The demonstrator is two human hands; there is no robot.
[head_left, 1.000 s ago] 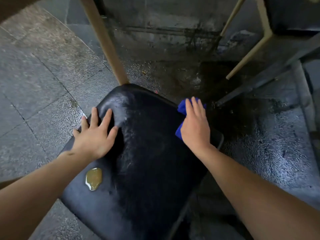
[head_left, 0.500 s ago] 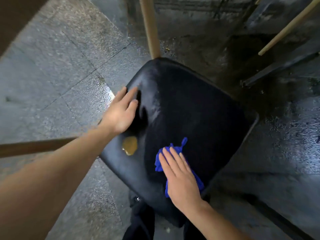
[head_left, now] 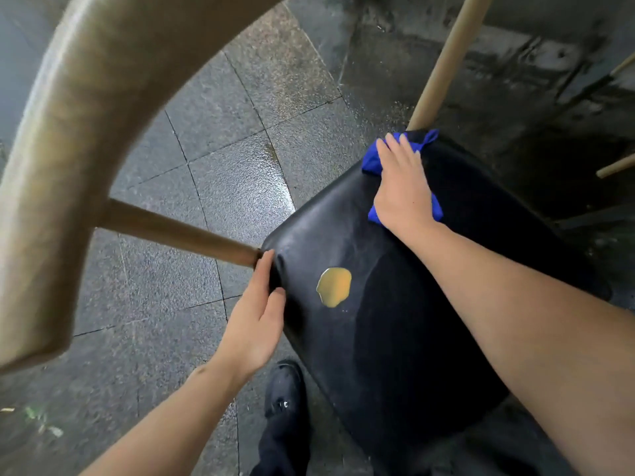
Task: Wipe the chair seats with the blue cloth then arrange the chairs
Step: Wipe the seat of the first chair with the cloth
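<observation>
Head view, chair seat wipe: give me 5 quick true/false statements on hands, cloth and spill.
1. The right hand presses the blue cloth flat on the black seat. True.
2. The cloth covers the yellow spill. False: the spill lies bare, apart from the cloth, nearer the left hand.
3. The left hand holds the seat's edge beside a wooden leg. True.
4. The left hand holds a second cloth. False: it holds only the seat edge.
5. The cloth sits at the seat's near corner. False: it is at the far corner.
</observation>
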